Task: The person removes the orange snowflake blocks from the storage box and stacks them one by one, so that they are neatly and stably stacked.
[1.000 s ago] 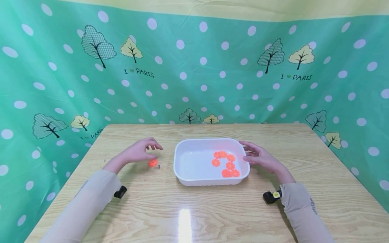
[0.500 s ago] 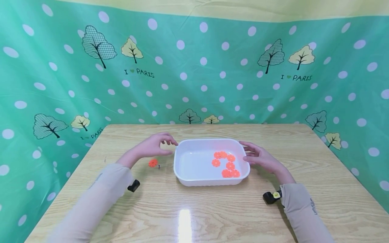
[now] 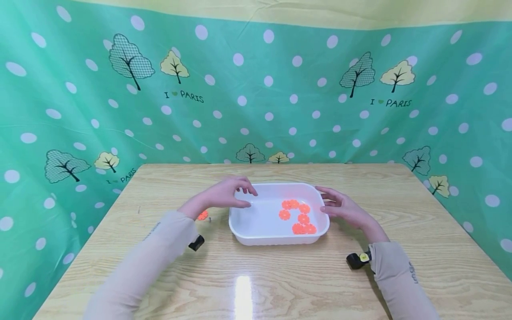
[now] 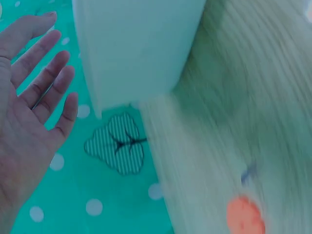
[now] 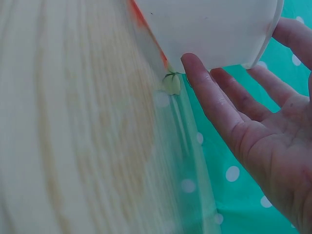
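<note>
My left hand [image 3: 227, 193] hovers over the left end of a white plastic tub [image 3: 276, 240]. Its fingers are spread and bent a little, and the left wrist view shows nothing in the palm [image 4: 24, 141]. At the tub's right end my right hand [image 3: 346, 210] rests its fingers on the outer wall; in the right wrist view those fingers [image 5: 207, 92] lie fairly straight against the white side [image 5: 209, 34]. Several orange flower-shaped discs [image 3: 303, 219] lie in the tub's right half. Another orange disc [image 3: 203, 215] is on the table, partly hidden behind the left forearm.
A tiny dark object [image 3: 210, 219] sits on the wooden table [image 3: 296, 280] beside the loose disc. Behind the table hangs a green dotted cloth [image 3: 268, 102] with printed trees. Small black cameras [image 3: 197, 242] are strapped at both wrists.
My left hand has moved right, from above the loose orange disc to over the tub's left end. The right hand, the tub and the discs have stayed where they were.
</note>
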The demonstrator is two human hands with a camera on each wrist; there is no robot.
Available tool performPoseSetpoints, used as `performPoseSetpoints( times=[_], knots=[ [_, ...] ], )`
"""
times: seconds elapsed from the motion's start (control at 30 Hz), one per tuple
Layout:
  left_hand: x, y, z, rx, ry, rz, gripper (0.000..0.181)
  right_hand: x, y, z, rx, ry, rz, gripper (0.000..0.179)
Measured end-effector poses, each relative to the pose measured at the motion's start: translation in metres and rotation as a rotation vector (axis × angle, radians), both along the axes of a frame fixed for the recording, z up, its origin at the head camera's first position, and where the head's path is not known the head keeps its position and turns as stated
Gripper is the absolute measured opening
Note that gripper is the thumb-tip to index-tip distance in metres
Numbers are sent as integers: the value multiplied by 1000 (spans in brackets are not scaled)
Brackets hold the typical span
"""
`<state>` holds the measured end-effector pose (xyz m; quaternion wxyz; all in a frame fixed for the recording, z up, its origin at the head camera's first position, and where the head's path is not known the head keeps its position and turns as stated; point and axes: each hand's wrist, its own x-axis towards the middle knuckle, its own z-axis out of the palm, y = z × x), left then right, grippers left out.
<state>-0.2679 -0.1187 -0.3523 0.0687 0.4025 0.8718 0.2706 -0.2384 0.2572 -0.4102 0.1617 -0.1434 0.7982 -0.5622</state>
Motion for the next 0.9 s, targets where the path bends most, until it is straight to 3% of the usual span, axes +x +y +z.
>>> performPoseSetpoints(
  times=[0.4,0.9],
  knots=[
    [6,44,-10,0,-78,-125,30,0,1,-1,1,-5,-8,66],
    [17,86,-22,-32,-158,-209,32,1,0,1,-8,-17,-4,68]
  ],
)
